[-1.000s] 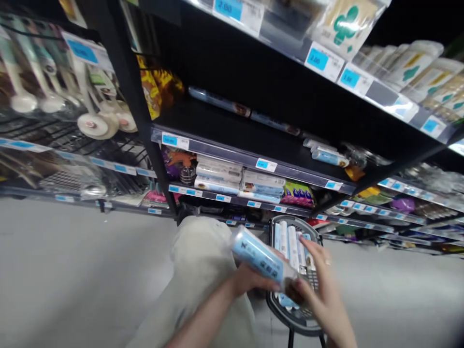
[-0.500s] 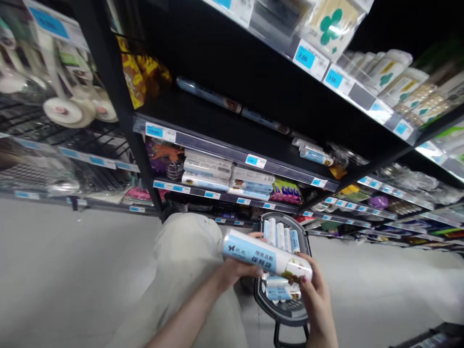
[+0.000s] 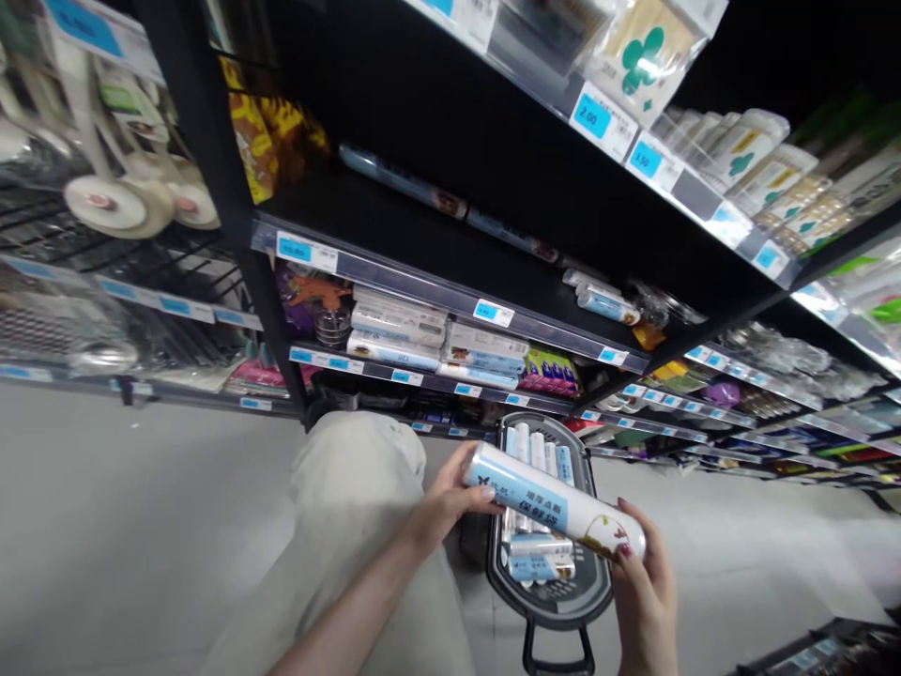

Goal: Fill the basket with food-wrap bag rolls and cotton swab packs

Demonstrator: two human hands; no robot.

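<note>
Between both hands I hold a roll of food storage bags (image 3: 556, 502), white and light blue with printed lettering. It lies tilted, its right end lower than its left. My left hand (image 3: 454, 493) is wrapped round the left end, thumb on top. My right hand (image 3: 644, 563) grips the right end, its thumb pressed on the wrapper. Below the roll stands a dark grey shopping basket (image 3: 595, 587) holding several similar rolls (image 3: 539, 458), some upright at the far side and some lying across (image 3: 541, 567). The held roll hides part of the basket's middle.
Ahead, a dark shelf unit (image 3: 450, 296) carries more rolls (image 3: 398, 324) on a lower shelf and a few (image 3: 606, 302) on the shelf above. Kitchen utensils (image 3: 105, 207) hang at the left. My knee (image 3: 358, 469) is left of the basket, above the grey floor (image 3: 161, 526).
The roll has moved to the right. My left hand has shifted from beneath its middle to its left end; my right hand has moved right with the other end.
</note>
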